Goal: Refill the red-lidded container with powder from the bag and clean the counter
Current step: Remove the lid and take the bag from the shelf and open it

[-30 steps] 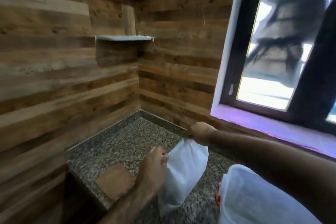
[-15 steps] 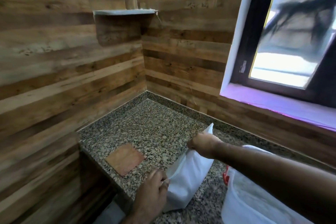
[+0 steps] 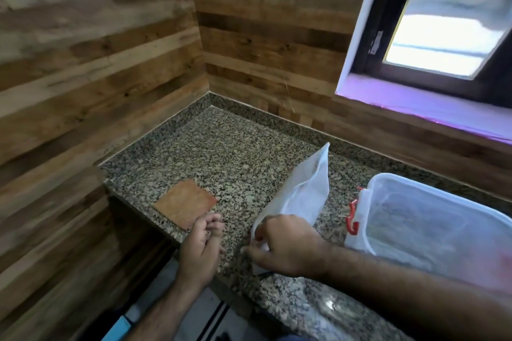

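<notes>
We see a speckled granite counter [image 3: 221,152] set in a corner of wood-plank walls [image 3: 83,63], with a window [image 3: 443,22] up at the right.

White bag [image 3: 302,196]: leans on the counter near its front edge, top corner tilted up and away toward the back wall. Its lower end is covered by the right hand [image 3: 282,246].

Right hand: fingers curled down onto the bag's lower left edge, pinching the white material. We count this as a grasp on the bag.

Left hand [image 3: 202,249]: over the counter's front edge, just left of the bag and clear of it. Fingers loosely bent, nothing in them. It lies near the front corner of a small brown square piece [image 3: 185,202] that sits flat on the counter; whether fingertips touch it we cannot tell.

Clear plastic container [image 3: 432,230]: on the counter just right of the bag, open side up, a red clip [image 3: 352,219] on the wall facing the bag. Contents are too blurred for us to tell.

Below the counter edge we note pale floor [image 3: 177,299].
</notes>
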Available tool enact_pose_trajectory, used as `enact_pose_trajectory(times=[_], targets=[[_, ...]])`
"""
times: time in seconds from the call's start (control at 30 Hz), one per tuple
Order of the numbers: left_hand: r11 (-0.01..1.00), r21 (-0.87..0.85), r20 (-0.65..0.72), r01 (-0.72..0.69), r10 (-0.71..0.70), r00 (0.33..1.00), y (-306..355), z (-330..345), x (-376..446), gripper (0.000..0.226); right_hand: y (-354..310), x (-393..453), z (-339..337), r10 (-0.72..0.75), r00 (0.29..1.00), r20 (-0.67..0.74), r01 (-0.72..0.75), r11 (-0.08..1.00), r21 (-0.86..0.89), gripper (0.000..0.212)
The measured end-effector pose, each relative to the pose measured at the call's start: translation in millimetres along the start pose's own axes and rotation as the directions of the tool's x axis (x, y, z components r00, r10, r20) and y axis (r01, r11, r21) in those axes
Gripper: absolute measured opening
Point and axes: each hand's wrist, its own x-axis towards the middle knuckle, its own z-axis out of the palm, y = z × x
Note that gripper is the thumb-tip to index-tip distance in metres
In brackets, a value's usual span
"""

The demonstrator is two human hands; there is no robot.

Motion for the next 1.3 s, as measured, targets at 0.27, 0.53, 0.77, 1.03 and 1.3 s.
enact_pose_trajectory(times=[0.27, 0.53, 0.77, 1.03, 1.3], targets=[[0.999, -0.01, -0.016, 0.041, -0.041, 0.999, -19, -7, 21, 0.014, -7, 6, 10, -0.06, 0.993, -0.098, 0.068, 0.995, 0.078, 0.022], [0.932, 0.141, 0.316, -0.334, 0.278, 0.907, -10, 2, 15, 0.045, 12, 1, 0, 0.243, 0.946, -0.215, -0.156, 0.921, 0.357, 0.02], [0.55, 0.451, 0.452, -0.703, 0.538, 0.711, 14, 39, 24, 0.06, 15, -4, -7, 0.346, 0.918, -0.195, -0.237, 0.872, 0.428, 0.045], [0.462, 0.456, 0.462, -0.76, 0.607, 0.646, 13, 41, 22, 0.06, 40, 2, -20, 0.356, 0.9, -0.252, -0.289, 0.919, 0.268, 0.024], [0.443, 0.468, 0.545, -0.765, 0.537, 0.644, 6, 33, 20, 0.054, 143, 55, -66, 0.563, 0.759, -0.329, -0.527, 0.826, 0.198, 0.027]])
